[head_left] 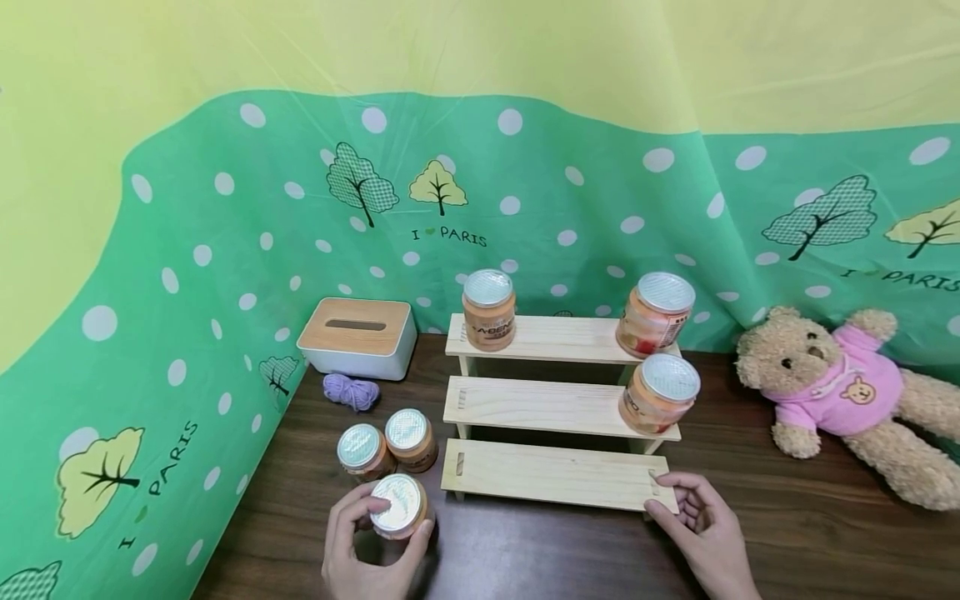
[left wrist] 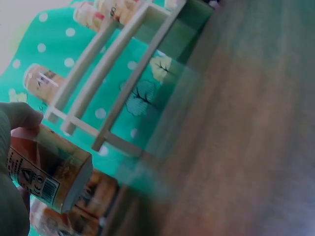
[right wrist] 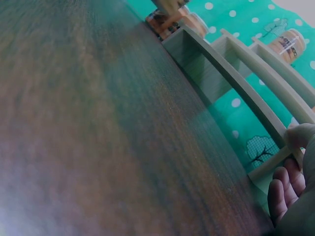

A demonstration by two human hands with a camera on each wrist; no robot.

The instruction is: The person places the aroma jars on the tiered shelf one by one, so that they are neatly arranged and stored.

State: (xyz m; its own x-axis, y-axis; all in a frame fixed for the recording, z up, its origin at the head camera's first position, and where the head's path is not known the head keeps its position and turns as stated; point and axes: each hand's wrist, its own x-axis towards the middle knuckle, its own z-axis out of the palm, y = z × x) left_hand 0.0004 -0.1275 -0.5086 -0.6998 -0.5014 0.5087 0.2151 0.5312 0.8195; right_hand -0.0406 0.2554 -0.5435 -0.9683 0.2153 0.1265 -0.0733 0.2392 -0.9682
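Note:
My left hand grips a jar with a silver lid and orange-brown body; the left wrist view shows the barcode label on this jar. Two similar jars, a left one and a right one, stand just behind it on the table. A three-step wooden rack occupies the middle. At the right end of its lowest step, my right hand pinches the board between thumb and fingers. Jars sit on the top step's left and right, and on the middle step's right end.
A white tissue box with a wooden top stands at the back left, a purple yarn skein in front of it. To the rack's right lies a teddy bear in a pink top. Green patterned cloth hangs behind the dark wooden table.

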